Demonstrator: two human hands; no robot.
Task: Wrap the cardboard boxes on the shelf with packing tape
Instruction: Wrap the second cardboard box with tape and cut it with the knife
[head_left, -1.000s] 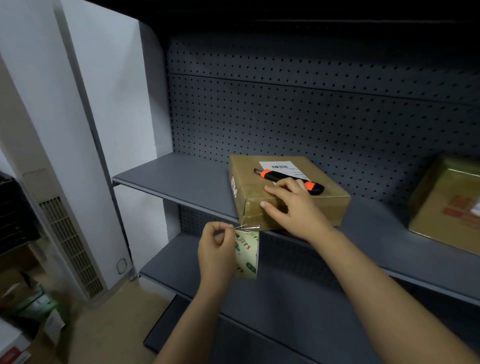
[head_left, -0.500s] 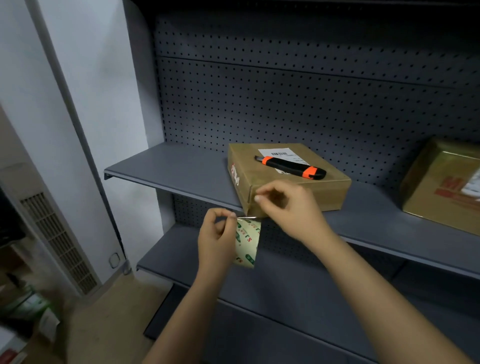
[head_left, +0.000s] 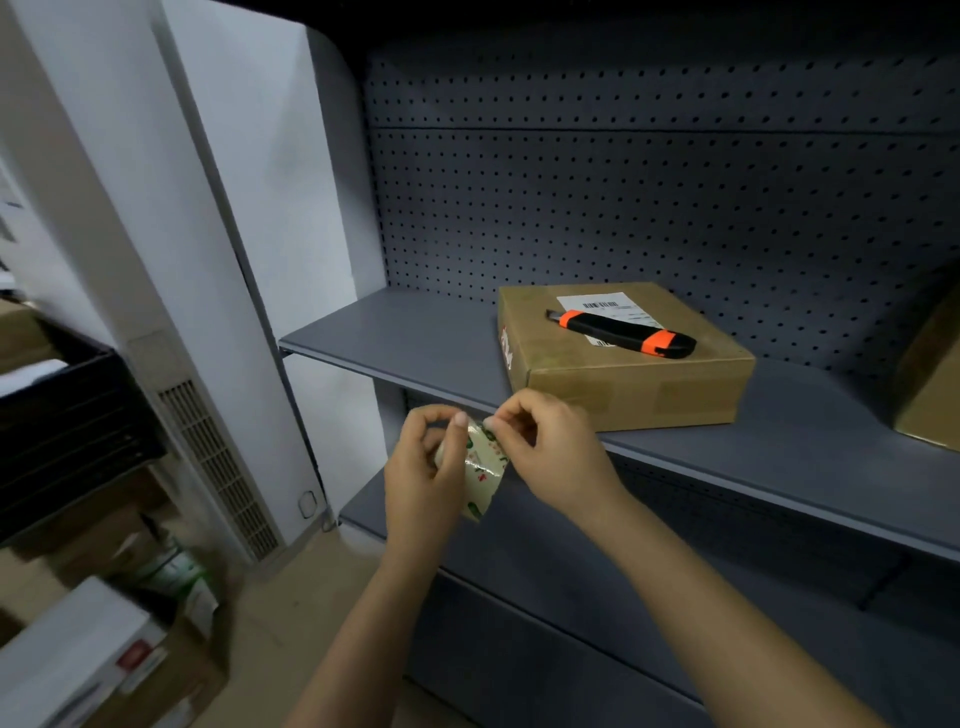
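Up on the shelf (head_left: 405, 332), eyeing the cardboard box (head_left: 623, 384) lying just up-right of both hands, long side along the front edge. Gripping the tape roll (head_left: 483, 470) in the left hand (head_left: 423, 467), pinching its top edge with fingers (head_left: 494, 423) of the right hand (head_left: 550, 447), closer to the box.

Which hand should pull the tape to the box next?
Probably the right hand: it pinches at the tape roll's top edge and sits closer to the box. The left hand grips the roll.

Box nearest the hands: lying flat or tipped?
Flat. The cardboard box rests broad side down on the shelf, with the utility knife lying on its level top.
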